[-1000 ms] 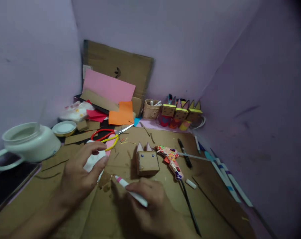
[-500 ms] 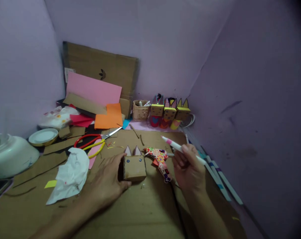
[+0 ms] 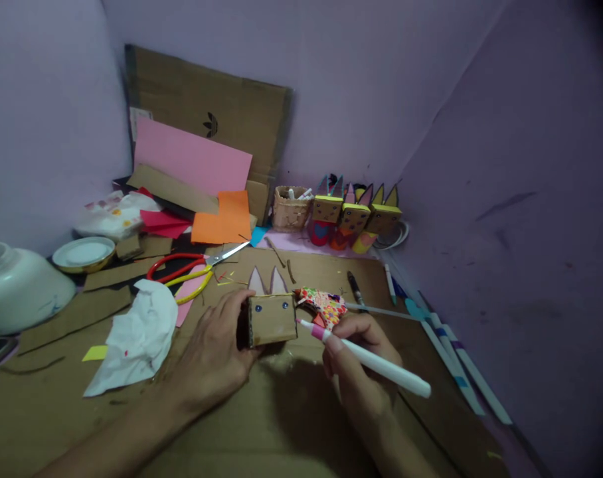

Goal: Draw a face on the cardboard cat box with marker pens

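My left hand [image 3: 216, 345] grips a small cardboard box [image 3: 273, 325] by its left side. Two pointed ears rise from the top of this box, and two dark eyes mark its front. In my right hand [image 3: 364, 365] is a white marker [image 3: 381, 368] with a pink collar, its uncapped pink tip pointing left, close to the box's right edge. Whether the tip touches the cardboard I cannot tell. Behind the marker lies a flower-patterned glue gun [image 3: 326, 304], its handle partly hidden by my right hand.
Scissors [image 3: 206, 265] and a crumpled white tissue [image 3: 139, 338] lie to the left. At the back stand a basket [image 3: 291, 212] of markers and three eared cardboard figures [image 3: 355, 219]. More markers [image 3: 453, 358] line the right wall. A black marker [image 3: 354, 289] lies behind the glue gun.
My right hand has brought the marker left and down, its tip now near the box's right edge. The box is still in my left hand, and the view has shifted slightly.
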`<state>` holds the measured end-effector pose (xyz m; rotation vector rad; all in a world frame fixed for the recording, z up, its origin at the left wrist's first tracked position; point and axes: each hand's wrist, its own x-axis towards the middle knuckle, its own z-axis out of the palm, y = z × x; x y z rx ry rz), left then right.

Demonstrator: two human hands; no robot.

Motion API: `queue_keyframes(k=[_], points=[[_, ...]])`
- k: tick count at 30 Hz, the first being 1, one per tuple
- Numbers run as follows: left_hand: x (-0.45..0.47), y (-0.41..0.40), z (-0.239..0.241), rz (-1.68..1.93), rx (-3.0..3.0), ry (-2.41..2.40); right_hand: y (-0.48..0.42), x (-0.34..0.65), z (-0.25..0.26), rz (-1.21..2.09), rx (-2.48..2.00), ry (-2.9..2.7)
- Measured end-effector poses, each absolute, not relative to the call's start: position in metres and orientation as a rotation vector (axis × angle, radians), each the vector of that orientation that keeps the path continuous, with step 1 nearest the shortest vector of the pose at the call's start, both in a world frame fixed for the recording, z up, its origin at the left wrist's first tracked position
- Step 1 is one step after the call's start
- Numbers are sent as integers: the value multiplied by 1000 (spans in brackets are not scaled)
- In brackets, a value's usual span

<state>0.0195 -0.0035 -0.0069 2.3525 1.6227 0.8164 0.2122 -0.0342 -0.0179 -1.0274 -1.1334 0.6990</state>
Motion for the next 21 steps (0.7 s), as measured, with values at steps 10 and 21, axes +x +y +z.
queue_keyframes(k=[10, 21], points=[[20, -4, -13, 886, 2335, 1561, -42, 216, -5, 440, -1173, -1544], [23, -4, -18, 991, 2172, 1428, -43, 210, 2, 328, -1215, -1711]])
